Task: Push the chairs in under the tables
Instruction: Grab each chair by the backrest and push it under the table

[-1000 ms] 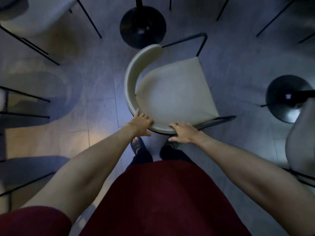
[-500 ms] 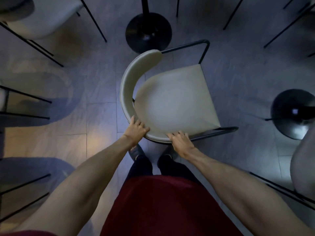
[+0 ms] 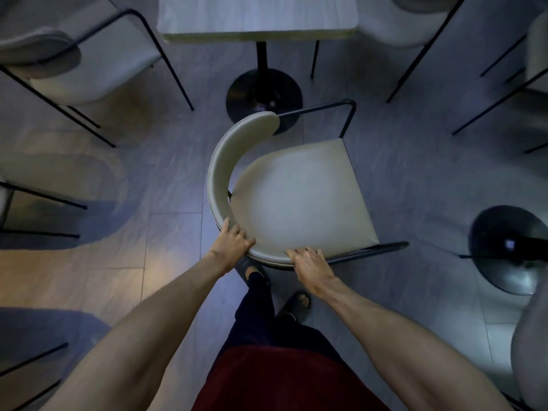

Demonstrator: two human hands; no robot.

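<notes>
A beige chair point(image 3: 299, 200) with a curved backrest and thin black metal legs stands on the tiled floor right in front of me. Its seat faces right, and its far end lies near the table's round base. My left hand point(image 3: 232, 243) grips the near curve of the backrest. My right hand point(image 3: 310, 261) holds the backrest rim a little to the right. Beyond the chair stands a pale wooden table point(image 3: 258, 17) on a black post with a round black base point(image 3: 264, 94).
Another beige chair point(image 3: 74, 66) stands at the upper left, and more chair legs point(image 3: 421, 54) cross the upper right. A second black table base point(image 3: 510, 247) sits at the right, a grey chair back point(image 3: 530, 357) below it. My feet are just behind the chair.
The view has tilted up, so the table top now shows. The chair sits lower in the frame with both hands still on its backrest, and one foot has stepped back.
</notes>
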